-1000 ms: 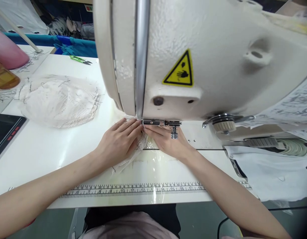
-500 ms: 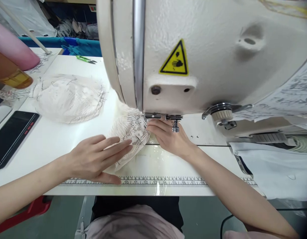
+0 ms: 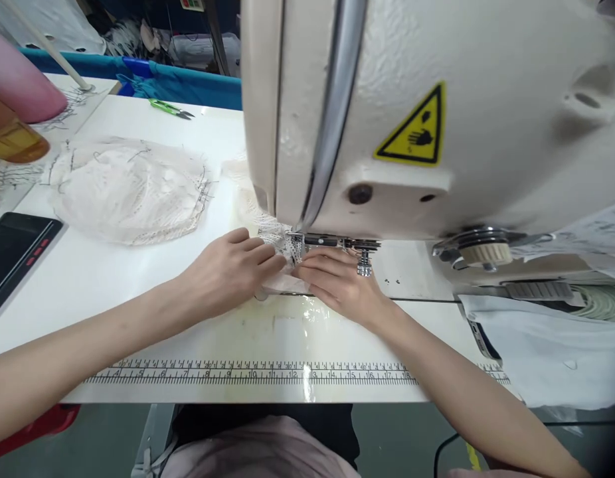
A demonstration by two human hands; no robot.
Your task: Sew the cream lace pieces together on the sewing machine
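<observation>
A small piece of white lace (image 3: 276,240) lies under the head of a cream sewing machine (image 3: 437,113), at its presser foot (image 3: 332,243). My left hand (image 3: 232,271) presses on the lace from the left, fingers together and pointing right. From the other side, my right hand (image 3: 337,282) holds the lace down just in front of the presser foot, fingertips meeting those of the left. Most of the lace is hidden beneath both hands and the machine head.
A heap of lace pieces (image 3: 128,189) lies at the left on the white table (image 3: 88,285). A black phone (image 3: 13,255) sits at the left edge, green thread snips (image 3: 169,108) at the back. A printed ruler (image 3: 258,375) runs along the front edge. White cloth (image 3: 551,345) lies at right.
My left hand drew back toward the ruler with fingers spread on the lace, then returned to the presser foot. The lace is now bunched under both hands. The view shifted left.
</observation>
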